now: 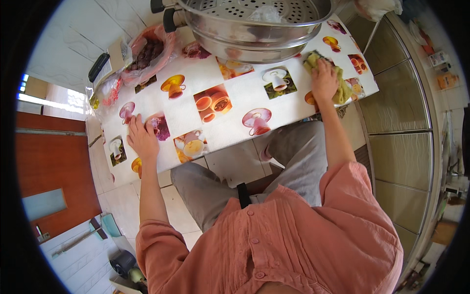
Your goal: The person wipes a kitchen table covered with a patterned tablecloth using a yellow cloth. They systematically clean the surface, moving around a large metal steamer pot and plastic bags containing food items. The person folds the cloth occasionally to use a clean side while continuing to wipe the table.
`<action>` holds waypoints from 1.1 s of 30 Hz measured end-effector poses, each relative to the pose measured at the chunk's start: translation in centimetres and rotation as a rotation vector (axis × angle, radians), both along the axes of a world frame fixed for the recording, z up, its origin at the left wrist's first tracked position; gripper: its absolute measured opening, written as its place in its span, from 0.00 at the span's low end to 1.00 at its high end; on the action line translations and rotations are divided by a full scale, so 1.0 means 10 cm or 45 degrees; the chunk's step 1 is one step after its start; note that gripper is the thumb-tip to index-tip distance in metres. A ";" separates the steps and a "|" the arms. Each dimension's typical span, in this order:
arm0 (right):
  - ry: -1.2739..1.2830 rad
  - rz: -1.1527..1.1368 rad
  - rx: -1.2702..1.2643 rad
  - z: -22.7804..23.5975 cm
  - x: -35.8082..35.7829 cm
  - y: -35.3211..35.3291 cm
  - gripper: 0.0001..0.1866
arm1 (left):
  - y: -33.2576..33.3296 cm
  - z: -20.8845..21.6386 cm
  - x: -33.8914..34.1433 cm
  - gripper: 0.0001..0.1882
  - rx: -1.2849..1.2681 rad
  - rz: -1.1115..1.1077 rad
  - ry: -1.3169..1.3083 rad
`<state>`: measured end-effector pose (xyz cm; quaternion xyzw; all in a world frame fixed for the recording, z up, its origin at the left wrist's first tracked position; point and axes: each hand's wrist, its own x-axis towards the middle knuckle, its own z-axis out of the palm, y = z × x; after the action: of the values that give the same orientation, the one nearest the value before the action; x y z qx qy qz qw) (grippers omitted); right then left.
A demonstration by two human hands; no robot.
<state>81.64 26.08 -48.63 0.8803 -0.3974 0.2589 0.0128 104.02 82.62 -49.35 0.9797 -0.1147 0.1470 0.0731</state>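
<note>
My right hand (324, 81) presses a crumpled yellow-green cloth (344, 89) against the tabletop near its right edge. Part of the cloth spreads out beyond my fingers and palm. Flat on the left part of the table rests my left hand (143, 137), fingers apart and nothing in it. Under both lies a white tablecloth (225, 125) printed with cups and saucers. At the far side, between my hands, stands a large steel steamer pot (254, 41), its perforated tray holding a clear crumpled plastic bag (266, 14).
Back left, a pink basin (169, 41) in clear plastic holds dark round fruits (148, 53). Beside it are a package with a black strip (99, 67) and a plastic bag with red bits (110, 90). A glass-panelled cabinet (399, 142) flanks the right; a brown door (56, 166) stands left.
</note>
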 end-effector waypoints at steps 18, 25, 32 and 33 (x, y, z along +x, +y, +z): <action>0.113 1.011 0.030 0.38 -0.52 0.80 0.26 | -0.26 -0.01 -0.07 0.29 0.119 0.098 0.167; -0.007 0.272 0.106 0.26 -0.76 -0.50 0.21 | -1.90 0.56 -0.88 0.37 -1.304 -0.267 1.049; -0.139 0.478 0.039 0.20 -0.76 -0.34 0.20 | -3.00 0.89 -0.59 0.36 -2.440 -0.015 1.430; -0.141 0.474 0.040 0.20 -0.79 -0.36 0.20 | -3.09 0.88 -0.54 0.34 -2.499 -0.012 1.429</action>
<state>73.78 22.53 -46.67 0.9231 -0.2317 0.2987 -0.0708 98.66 51.76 -40.54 0.4258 0.0959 -0.2874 0.8526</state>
